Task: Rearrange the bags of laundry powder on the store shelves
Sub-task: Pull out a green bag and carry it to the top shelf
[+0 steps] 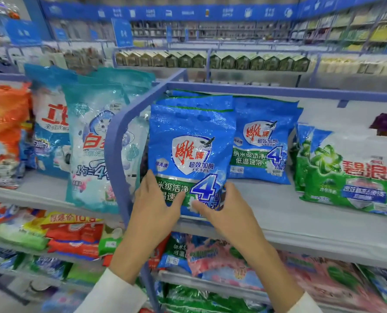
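Your left hand (156, 199) and right hand (226, 206) both pinch the bottom of the front blue laundry powder bag (192, 141) — upright, left end of the shelf (301, 211). Seat its base flat — then nudge it back.

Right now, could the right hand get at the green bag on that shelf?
Probably yes. Only bare shelf lies between the right hand and the green bag, though that hand holds the front blue bag.
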The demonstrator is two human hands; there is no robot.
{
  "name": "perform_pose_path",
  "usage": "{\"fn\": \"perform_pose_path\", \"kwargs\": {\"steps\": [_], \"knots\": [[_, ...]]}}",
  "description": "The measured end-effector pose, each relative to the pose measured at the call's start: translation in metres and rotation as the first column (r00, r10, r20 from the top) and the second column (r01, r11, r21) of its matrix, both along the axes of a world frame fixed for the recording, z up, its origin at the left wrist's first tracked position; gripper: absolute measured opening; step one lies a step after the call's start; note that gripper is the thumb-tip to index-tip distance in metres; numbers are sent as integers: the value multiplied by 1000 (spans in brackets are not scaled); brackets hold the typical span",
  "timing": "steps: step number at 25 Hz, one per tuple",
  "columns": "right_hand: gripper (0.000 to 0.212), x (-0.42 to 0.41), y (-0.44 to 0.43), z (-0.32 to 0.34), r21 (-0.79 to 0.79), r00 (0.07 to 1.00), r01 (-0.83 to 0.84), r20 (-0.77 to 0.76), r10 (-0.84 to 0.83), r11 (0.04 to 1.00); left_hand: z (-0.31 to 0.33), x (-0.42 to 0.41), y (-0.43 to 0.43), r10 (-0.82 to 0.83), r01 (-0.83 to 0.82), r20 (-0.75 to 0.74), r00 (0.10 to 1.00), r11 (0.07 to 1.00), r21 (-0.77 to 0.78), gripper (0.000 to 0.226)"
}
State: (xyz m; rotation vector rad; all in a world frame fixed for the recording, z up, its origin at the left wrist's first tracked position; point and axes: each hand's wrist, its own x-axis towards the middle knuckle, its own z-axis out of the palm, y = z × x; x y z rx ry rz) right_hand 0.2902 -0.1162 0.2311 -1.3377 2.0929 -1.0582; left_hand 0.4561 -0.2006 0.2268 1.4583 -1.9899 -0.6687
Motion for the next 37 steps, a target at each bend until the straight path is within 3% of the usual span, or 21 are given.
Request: {"fn": "perform_pose_path", "kwargs": {"steps": [3,6,10,15,22,25,26,29,34,37], "knots": [[67,-4,-12,-6,-14,996,-14,89,15,1000,10,0,-14,38,-38,-8,999,998,43,104],[49,-10,-15,-2,-92,951,-63,296,88,994,16,-3,-13,74,-63,-149,986,995,80,106],[45,-24,-14,0,-181,884,-66,446,142,981,17,-2,-2,134,-100,-365,921,989,111,110],[46,-64,7,17,-273,831,42,544,118,961,31,-23,12,82,-11,-580,810,992,126,83],[44,-145,43,31,-331,833,238,554,-16,913,28,-113,12,-55,241,-623,780,946,219,79],[48,-182,30,22,-307,831,281,551,-71,910,24,-160,4,-143,284,-609,780,948,141,22],[48,-191,22,18,-300,843,275,533,-79,913,23,-173,0,-160,292,-618,770,949,118,19],[39,-200,-6,7,-283,872,229,485,-67,931,11,-199,-14,-103,228,-670,735,968,102,26],[21,-206,-30,8,-281,756,293,653,-42,914,4,-211,-21,-2,141,-683,731,979,148,31],[22,-207,-32,4,-244,750,257,661,-34,935,6,-219,-17,94,36,-666,740,983,179,22]]}}
